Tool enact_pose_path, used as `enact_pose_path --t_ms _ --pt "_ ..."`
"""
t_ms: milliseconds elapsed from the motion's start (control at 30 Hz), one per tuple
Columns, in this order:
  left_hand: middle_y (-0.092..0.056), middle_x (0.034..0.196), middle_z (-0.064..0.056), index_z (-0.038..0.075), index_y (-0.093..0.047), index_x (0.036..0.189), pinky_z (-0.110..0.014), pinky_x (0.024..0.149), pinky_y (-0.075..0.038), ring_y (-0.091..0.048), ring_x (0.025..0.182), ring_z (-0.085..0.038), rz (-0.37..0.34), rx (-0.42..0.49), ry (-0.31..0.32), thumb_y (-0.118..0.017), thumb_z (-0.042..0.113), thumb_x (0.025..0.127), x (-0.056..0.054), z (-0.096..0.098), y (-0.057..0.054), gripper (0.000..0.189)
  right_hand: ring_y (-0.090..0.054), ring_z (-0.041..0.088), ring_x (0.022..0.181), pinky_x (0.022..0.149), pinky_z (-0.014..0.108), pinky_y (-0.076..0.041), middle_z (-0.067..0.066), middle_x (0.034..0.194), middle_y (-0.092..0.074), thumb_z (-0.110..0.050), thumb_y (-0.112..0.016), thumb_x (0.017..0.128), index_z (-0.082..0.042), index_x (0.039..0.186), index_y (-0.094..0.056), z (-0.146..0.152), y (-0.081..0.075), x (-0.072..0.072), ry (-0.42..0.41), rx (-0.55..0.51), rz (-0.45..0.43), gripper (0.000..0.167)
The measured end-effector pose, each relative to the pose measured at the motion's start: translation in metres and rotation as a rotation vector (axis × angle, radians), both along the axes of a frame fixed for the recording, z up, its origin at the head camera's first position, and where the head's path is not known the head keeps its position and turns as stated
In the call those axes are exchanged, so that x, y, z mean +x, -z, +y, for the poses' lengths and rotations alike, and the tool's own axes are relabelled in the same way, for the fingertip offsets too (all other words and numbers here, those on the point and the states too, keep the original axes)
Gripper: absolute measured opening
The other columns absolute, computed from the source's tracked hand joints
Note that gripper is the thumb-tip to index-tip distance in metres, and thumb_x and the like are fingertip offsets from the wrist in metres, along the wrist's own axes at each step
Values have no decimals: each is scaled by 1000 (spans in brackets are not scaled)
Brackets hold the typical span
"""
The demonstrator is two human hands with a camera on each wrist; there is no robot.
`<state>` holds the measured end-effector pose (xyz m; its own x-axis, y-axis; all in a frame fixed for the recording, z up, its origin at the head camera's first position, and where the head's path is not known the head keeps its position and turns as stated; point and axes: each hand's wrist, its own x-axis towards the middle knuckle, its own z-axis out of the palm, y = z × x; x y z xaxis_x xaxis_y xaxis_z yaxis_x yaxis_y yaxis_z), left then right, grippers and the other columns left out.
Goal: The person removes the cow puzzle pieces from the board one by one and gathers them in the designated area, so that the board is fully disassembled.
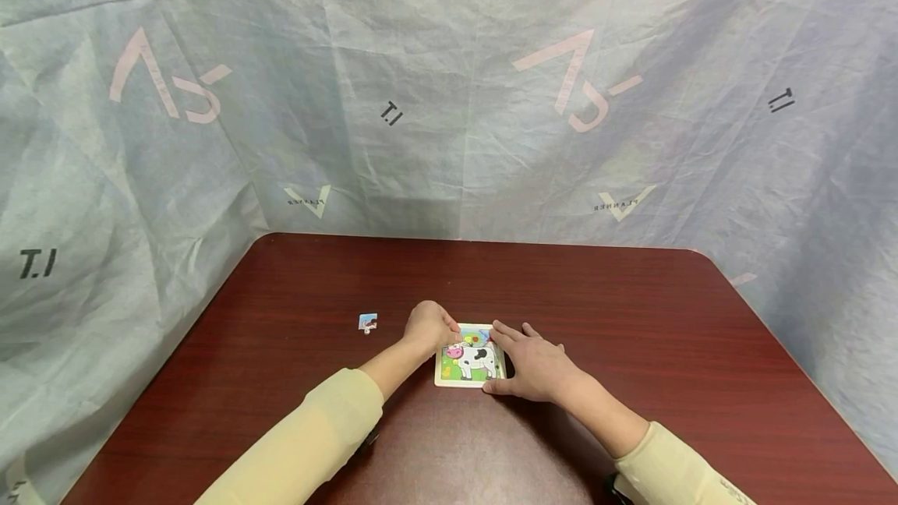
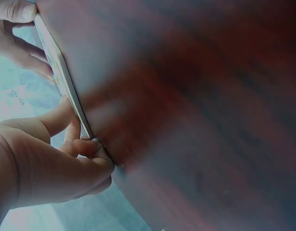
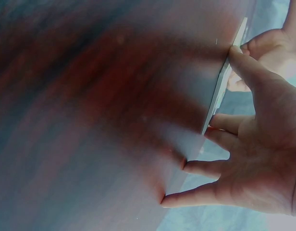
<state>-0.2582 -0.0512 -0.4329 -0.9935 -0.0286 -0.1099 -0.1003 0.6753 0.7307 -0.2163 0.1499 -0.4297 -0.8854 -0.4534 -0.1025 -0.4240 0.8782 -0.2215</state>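
Note:
A small cow jigsaw puzzle (image 1: pixel 471 371) in a pale, thin tray lies flat on the table. My left hand (image 1: pixel 427 327) is at its upper left corner with curled fingers. In the left wrist view the thumb and forefinger of that left hand (image 2: pixel 54 159) grip at the puzzle edge; whether a separate piece sits between them is hidden. Along the right side, my right hand (image 1: pixel 536 365) braces the tray, its thumb at the lower right corner. In the right wrist view this right hand (image 3: pixel 263 139) has spread, straight fingers, some touching the table.
A loose blue-and-white puzzle piece (image 1: pixel 367 323) lies left of the left hand. The dark red wooden table (image 1: pixel 631 310) has rounded far corners. Grey printed cloth (image 1: pixel 449 146) hangs behind it and along the sides.

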Motion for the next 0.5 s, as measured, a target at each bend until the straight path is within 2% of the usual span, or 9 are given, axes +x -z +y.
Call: enact_pose_path --t_ms 133,267,500 --pt "-64 77 -2 8 -74 69 -33 77 -51 -57 77 -17 45 -45 23 -90 8 75 0 0 1 17 -34 48 142 83 83 -37 1 161 -37 -59 -77 83 -13 153 -46 0 -1 0 1 -4 -5 89" --pt "-63 74 -1 7 -73 68 -32 71 -52 -57 74 -17 78 -77 44 -90 10 75 2 -2 1 20 -34 48 142 83 82 -37 2 161 -37 -59 -76 83 -13 153 -46 0 -2 0 -2 -4 -5 89" --pt "-62 70 0 6 -73 68 -31 68 -51 -56 70 -15 55 -84 37 -89 10 77 3 0 -1 19 -34 47 143 84 82 -37 1 161 -37 -59 -77 83 -14 153 -46 -1 0 0 8 3 -11 89"
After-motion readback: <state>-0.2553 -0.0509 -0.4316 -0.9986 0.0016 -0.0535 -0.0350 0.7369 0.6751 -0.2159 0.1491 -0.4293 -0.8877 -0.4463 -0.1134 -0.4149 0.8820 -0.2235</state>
